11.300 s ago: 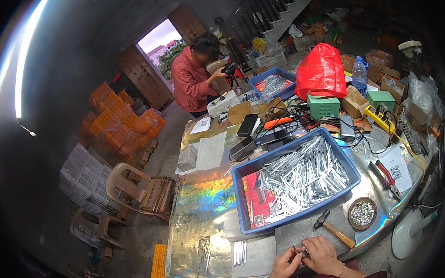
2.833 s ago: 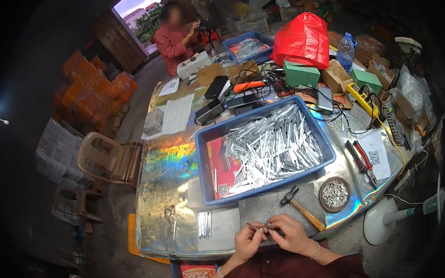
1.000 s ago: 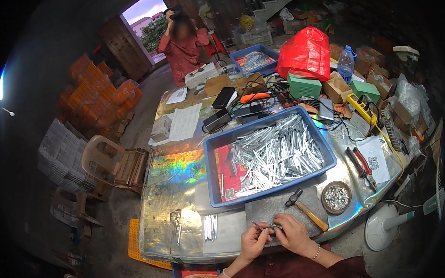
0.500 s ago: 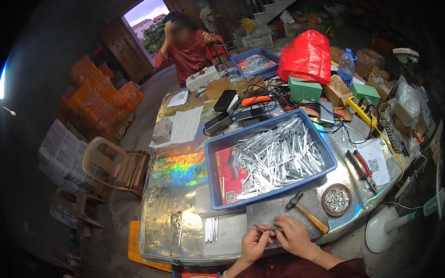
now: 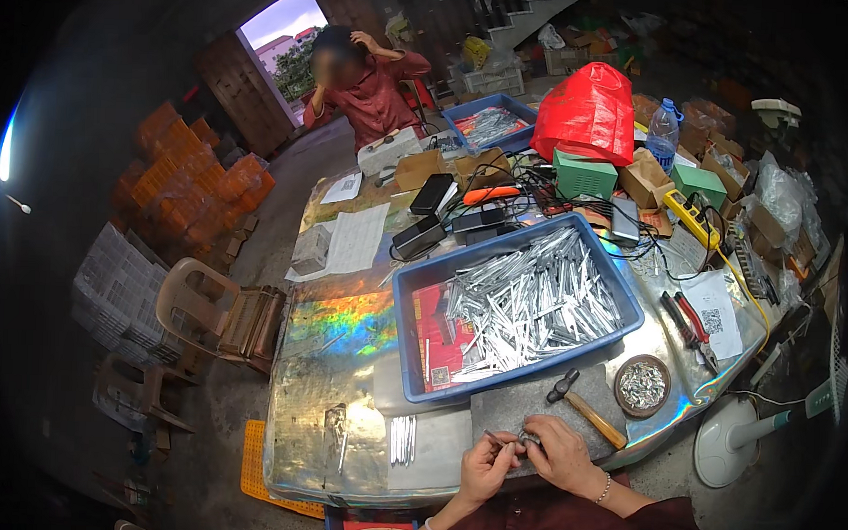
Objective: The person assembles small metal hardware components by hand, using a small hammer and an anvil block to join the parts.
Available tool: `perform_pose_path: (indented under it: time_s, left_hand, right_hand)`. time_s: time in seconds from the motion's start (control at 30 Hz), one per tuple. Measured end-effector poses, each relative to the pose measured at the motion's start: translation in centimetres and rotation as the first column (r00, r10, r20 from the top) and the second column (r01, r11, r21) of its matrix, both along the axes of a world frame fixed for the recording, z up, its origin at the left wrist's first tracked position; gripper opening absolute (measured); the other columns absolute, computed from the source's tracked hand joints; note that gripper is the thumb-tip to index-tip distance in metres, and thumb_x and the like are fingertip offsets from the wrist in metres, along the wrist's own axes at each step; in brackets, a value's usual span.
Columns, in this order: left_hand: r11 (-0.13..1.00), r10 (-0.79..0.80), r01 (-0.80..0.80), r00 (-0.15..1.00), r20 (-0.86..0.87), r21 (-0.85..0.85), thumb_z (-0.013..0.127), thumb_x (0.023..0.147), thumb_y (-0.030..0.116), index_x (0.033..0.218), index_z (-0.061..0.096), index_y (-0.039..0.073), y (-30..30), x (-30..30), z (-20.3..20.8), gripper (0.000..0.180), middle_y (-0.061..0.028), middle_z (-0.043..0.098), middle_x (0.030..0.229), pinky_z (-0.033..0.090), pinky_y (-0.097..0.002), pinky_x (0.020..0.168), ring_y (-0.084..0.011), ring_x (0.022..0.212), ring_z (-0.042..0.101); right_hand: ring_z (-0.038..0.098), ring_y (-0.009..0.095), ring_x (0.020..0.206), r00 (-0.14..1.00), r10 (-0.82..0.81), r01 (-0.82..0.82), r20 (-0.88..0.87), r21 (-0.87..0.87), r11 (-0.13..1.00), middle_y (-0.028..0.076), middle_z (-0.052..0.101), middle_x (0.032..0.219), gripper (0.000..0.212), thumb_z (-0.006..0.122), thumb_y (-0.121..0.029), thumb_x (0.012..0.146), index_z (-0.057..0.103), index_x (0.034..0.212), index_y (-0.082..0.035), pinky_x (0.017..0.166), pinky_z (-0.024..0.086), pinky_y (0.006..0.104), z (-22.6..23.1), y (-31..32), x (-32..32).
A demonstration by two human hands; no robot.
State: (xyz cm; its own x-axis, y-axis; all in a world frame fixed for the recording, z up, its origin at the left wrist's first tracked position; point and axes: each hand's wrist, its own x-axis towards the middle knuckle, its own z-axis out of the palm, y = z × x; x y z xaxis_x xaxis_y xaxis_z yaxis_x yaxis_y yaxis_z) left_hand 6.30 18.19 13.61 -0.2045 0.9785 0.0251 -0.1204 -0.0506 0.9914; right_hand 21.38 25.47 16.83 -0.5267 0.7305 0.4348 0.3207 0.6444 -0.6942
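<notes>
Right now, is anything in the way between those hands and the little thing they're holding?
Nothing visible is: the left hand and right hand hold the small greyish piece in bare fingers, no glove showing. The fingers partly hide it.

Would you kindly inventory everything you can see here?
Table: 1, silvery, centre
Trays: 2, blue, on table
Strips: many, silver, tray and table
Slab: 1, grey, near edge
Hammer: 1, black-tan, on slab
Bowl: 1, brown, by hammer
Pliers: count unclear, red-black, table's right
Bag: 1, red, far right
Bottle: 1, bluish, beside bag
Boxes: 2, green, by bag
Crates: several, orange, left floor
Chairs: 2 or more, beige, left
Coworker: 1, red top, far end
Held piece: uncertain, dark, in hands
Left hand: 1, bare, front
Right hand: 1, bare, front
</notes>
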Motion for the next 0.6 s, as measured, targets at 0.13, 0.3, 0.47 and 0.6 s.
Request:
perform_pose_path:
  time_s: [0.13, 0.3, 0.47, 0.6]
  left_hand:
    - [1.0, -0.002, 0.001, 0.999, 0.033, 0.027, 0.051, 0.094, 0.005, 0.109, 0.054, -0.003, -0.05, 0.01, -0.09, 0.017, -0.0111, 0.065, 0.091, 0.05, -0.0219, 0.064, -0.009, 0.071, 0.06]
    - [0.999, -0.004, 0.003, 0.999, 0.035, 0.039, 0.051, 0.094, 0.005, 0.108, 0.054, -0.003, 0.03, 0.06, -0.25, 0.017, -0.0106, 0.065, 0.09, 0.05, -0.0218, 0.063, -0.0087, 0.07, 0.06]
    - [0.999, -0.001, 0.001, 1.0, 0.0, 0.038, 0.052, 0.093, 0.005, 0.107, 0.054, -0.003, 0.11, 0.0, -0.27, 0.016, -0.0101, 0.065, 0.09, 0.05, -0.0213, 0.062, -0.0085, 0.069, 0.059]
    - [1.0, 0.001, -0.001, 1.0, -0.005, 0.022, 0.052, 0.093, 0.005, 0.107, 0.054, -0.002, 0.17, 0.04, 0.22, 0.015, -0.0099, 0.065, 0.09, 0.05, -0.0209, 0.062, -0.0084, 0.068, 0.059]
  right_hand:
    - [0.06, 0.033, 0.093, 1.0, 0.01, -0.01, 0.008, -0.009, 1.0, 0.015, 0.061, 0.102, 0.023, 0.062, -0.005, 0.076, 0.057, 0.098, -0.001, 0.078, 0.05, 0.0387, 0.14, -0.05, 0.02]
    - [0.06, 0.031, 0.092, 1.0, 0.001, -0.001, 0.008, 0.021, 1.0, 0.013, 0.06, 0.102, 0.023, 0.062, -0.006, 0.077, 0.057, 0.099, -0.002, 0.077, 0.05, 0.0379, -0.15, -0.05, 0.05]
    - [0.06, 0.03, 0.092, 1.0, -0.005, 0.005, 0.004, 0.029, 1.0, 0.012, 0.06, 0.103, 0.022, 0.062, -0.007, 0.077, 0.058, 0.099, -0.003, 0.076, 0.051, 0.0375, -0.38, -0.06, -0.01]
    - [0.06, 0.03, 0.093, 1.0, -0.004, 0.004, 0.004, 0.038, 0.999, 0.012, 0.06, 0.103, 0.022, 0.062, -0.007, 0.077, 0.058, 0.099, -0.003, 0.077, 0.051, 0.0378, -0.32, -0.05, -0.02]
